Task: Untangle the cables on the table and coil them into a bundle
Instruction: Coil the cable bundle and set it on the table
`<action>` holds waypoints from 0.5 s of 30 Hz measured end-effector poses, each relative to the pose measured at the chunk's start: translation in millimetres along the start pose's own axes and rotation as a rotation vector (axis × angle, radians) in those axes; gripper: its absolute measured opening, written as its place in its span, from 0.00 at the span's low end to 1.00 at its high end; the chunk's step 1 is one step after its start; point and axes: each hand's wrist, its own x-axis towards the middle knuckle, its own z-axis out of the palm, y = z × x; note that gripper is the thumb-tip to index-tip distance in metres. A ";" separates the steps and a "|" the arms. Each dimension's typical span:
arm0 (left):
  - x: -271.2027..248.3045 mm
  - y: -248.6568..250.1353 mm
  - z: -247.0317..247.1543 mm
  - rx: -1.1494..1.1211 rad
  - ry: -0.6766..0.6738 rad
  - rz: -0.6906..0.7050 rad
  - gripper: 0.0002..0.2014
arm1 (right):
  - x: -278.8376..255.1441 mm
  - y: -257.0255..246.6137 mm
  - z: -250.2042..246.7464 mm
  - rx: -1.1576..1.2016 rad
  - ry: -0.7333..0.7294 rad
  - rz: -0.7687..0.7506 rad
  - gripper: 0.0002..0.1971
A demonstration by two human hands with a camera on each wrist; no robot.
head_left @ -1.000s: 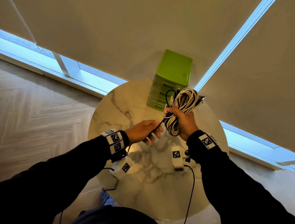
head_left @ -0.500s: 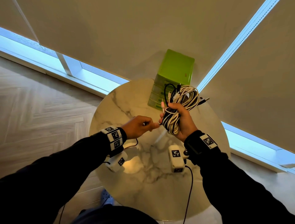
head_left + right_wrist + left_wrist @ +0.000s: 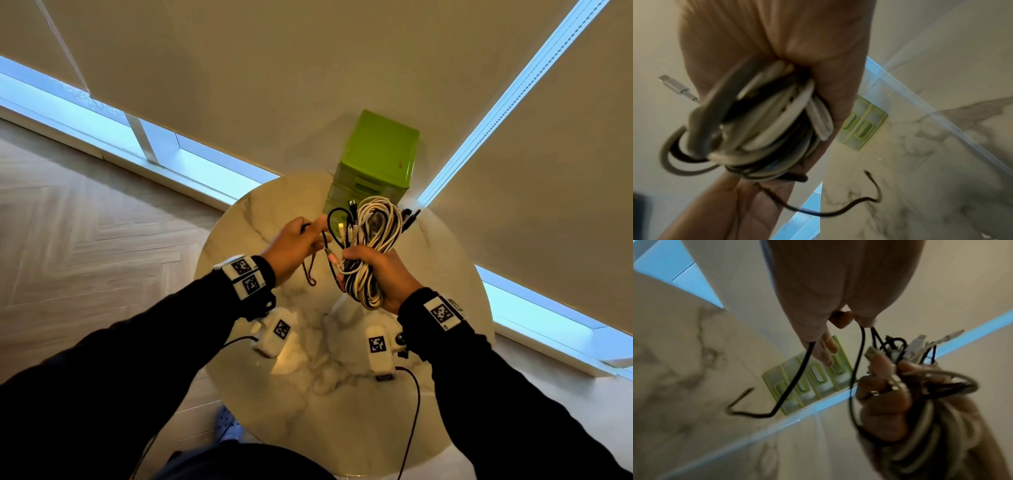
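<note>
A coiled bundle of white and black cables (image 3: 371, 246) is gripped in my right hand (image 3: 380, 274) above the round marble table (image 3: 342, 394); the same bundle (image 3: 764, 123) fills that fist in the right wrist view. Several plug ends stick out of its top (image 3: 920, 344). My left hand (image 3: 294, 246) sits just left of the bundle and pinches a thin black cable (image 3: 310, 270), whose loose end (image 3: 760, 408) hangs down toward the table. That cable loops from my left fingers (image 3: 844, 318) back into the bundle.
A green drawer box (image 3: 373, 164) stands at the table's far edge, right behind the bundle. Roller blinds and a window strip (image 3: 205, 168) lie beyond. Wooden floor is at the left. A blue shoe (image 3: 227, 425) shows below the table's near edge.
My left hand has risen and moved toward the far side, drawing the thin black cable up beside the bundle. The right hand has kept its grip and lifted the bundle slightly.
</note>
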 end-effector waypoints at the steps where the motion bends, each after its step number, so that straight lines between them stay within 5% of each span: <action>1: -1.7 4.9 8.5 -0.106 -0.006 -0.022 0.15 | 1.4 2.2 1.0 -0.015 0.001 -0.013 0.06; 4: -3.2 15.9 22.2 -0.337 -0.013 -0.092 0.19 | 4.0 7.7 2.5 -0.091 0.024 -0.062 0.14; 10: -7.1 32.6 35.7 -0.615 0.050 -0.277 0.24 | 2.0 12.5 0.9 -0.175 0.041 -0.052 0.11; 15: -9.6 27.4 42.0 -0.605 -0.199 -0.330 0.35 | 5.4 14.2 -0.3 -0.461 0.008 -0.148 0.24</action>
